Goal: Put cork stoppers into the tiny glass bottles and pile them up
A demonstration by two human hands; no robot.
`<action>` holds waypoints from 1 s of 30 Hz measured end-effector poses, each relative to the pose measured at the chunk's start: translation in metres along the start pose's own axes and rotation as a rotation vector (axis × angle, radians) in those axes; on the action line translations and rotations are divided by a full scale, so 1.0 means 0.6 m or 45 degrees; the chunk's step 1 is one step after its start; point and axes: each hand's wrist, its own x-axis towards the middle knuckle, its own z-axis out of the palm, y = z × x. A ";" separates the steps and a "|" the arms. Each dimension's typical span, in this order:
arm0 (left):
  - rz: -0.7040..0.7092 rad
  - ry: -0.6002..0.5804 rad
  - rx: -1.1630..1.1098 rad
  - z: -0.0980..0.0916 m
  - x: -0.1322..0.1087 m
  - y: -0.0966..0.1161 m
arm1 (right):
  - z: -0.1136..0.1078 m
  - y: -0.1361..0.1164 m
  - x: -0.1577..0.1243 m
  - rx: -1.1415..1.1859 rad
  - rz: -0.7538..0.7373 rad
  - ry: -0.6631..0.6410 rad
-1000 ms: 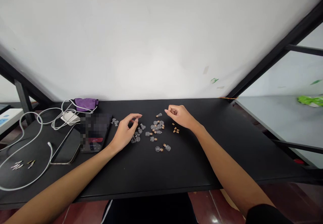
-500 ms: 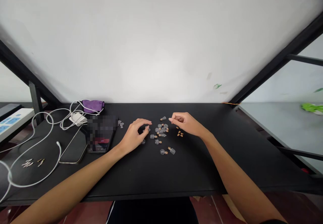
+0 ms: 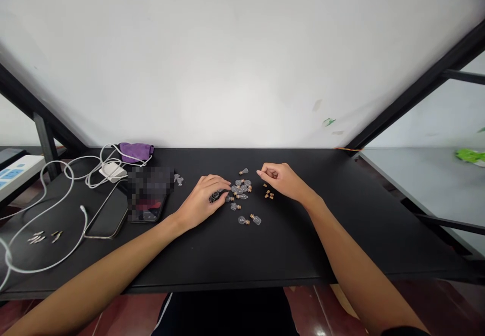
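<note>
My left hand (image 3: pixel 202 197) rests low on the black table, its fingers curved and apart from the thumb. Small clear glass pieces (image 3: pixel 215 195) lie in the gap between them; I cannot tell whether the hand touches them. Right of its fingertips is a cluster of tiny corked glass bottles (image 3: pixel 240 190). My right hand (image 3: pixel 279 178) is curled closed, thumb pointing left; anything in its fingers is hidden. Several small loose corks (image 3: pixel 269 194) lie just below it. One corked bottle (image 3: pixel 244 172) lies behind the cluster, and a round bottle (image 3: pixel 241 220) and a squarish bottle (image 3: pixel 256 220) lie in front.
Left of my hands lie a dark phone (image 3: pixel 149 214), another phone (image 3: pixel 106 220), clear pieces (image 3: pixel 179 180), a white charger (image 3: pixel 112 172) with looping cable, a purple cloth (image 3: pixel 136 152) and small metallic bits (image 3: pixel 37 237). A power strip (image 3: pixel 17 174) stands far left. Black frame bars rise at both sides.
My left hand has moved over the glass pieces beside the cluster, its fingers coming lower. My right hand has shifted slightly right, still curled. The whole view has tilted a little.
</note>
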 end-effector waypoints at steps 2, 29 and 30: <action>0.004 -0.005 0.008 0.000 0.000 0.000 | -0.002 -0.001 -0.001 -0.002 0.005 -0.006; -0.189 0.048 -0.036 -0.007 0.003 0.010 | -0.030 0.028 -0.002 -0.091 0.046 -0.143; -0.232 0.085 -0.070 -0.008 0.004 0.006 | -0.031 0.029 -0.002 -0.096 0.050 -0.157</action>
